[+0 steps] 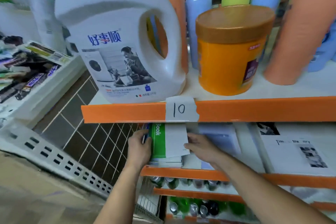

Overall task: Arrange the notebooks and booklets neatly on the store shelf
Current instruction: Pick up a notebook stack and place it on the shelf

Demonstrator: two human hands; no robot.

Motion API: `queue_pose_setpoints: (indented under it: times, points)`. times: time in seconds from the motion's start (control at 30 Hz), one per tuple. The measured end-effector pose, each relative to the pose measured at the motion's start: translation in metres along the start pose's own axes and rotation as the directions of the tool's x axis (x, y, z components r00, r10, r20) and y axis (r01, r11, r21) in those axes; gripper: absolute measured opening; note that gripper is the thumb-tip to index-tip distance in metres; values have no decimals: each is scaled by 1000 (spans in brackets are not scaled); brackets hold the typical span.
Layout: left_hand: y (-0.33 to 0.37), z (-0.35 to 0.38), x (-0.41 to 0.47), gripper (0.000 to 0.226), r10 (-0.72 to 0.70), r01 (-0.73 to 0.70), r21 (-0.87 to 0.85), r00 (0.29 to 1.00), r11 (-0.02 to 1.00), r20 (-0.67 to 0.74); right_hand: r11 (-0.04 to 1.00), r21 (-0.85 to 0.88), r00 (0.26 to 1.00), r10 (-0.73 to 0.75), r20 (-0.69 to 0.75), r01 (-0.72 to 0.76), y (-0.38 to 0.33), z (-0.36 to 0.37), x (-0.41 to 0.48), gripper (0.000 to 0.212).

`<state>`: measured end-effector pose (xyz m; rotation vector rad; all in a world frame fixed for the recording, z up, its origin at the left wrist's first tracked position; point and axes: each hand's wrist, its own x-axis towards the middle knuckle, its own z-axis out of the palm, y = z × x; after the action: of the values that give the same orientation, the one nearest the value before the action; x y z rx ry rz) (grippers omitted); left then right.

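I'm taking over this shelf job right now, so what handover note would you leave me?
Left hand: grips the left edge of the notebook stack, beside the green notebook.
Right hand: pinches the white booklet lying on top.
Done: the stack sits at the left end of the shelf.
Left: square the white booklet with the stack, then probably tidy the pale blue booklet and the Time Memory booklet to the right.

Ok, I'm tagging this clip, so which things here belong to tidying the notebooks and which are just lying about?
Job: left hand, gripping the green notebook; right hand, pinching the white booklet; the stack under them; the Time Memory booklets.
Just there: detergent jug; orange tub; drink cans; snack bars.
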<state>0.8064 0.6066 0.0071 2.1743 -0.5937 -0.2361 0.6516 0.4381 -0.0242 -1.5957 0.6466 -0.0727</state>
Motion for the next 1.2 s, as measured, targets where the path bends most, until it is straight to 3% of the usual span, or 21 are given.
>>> queue_pose_setpoints:
  times: [0.13,0.27,0.5,0.63,0.73,0.83,0.93,1.07,1.2]
  points:
    - [-17,-4,17,32,3,-3,4,997,1000,72,998,-37,998,41,-52,-43,-2,21,7,40]
    - [-33,-3,19,35,20,-24,34,993,999,118,992,-110,997,48,-63,-55,-7,33,-6,26]
    - [-36,-5,24,47,-44,54,-52,982,997,182,992,-101,991,69,-112,-81,-5,32,2,33]
    - [-19,-6,39,37,-91,125,-152,972,980,215,992,62,969,122,-214,-111,-21,31,25,25]
    - [-6,-5,47,41,-128,205,-218,938,954,321,980,164,965,145,-219,-110,-30,32,43,36]
    - [-1,-7,47,38,-129,238,-278,925,931,358,977,194,954,135,-267,-84,-31,39,49,28]
    - [1,-10,44,40,-173,298,-284,904,911,392,978,190,946,142,-293,-88,-29,43,54,39]
    - [-13,1,48,52,-152,305,-310,889,900,432,937,336,958,181,-224,-98,-35,49,54,39]
    - [-11,-2,48,47,-163,333,-321,875,887,456,902,416,969,193,-153,-114,-33,49,52,38]
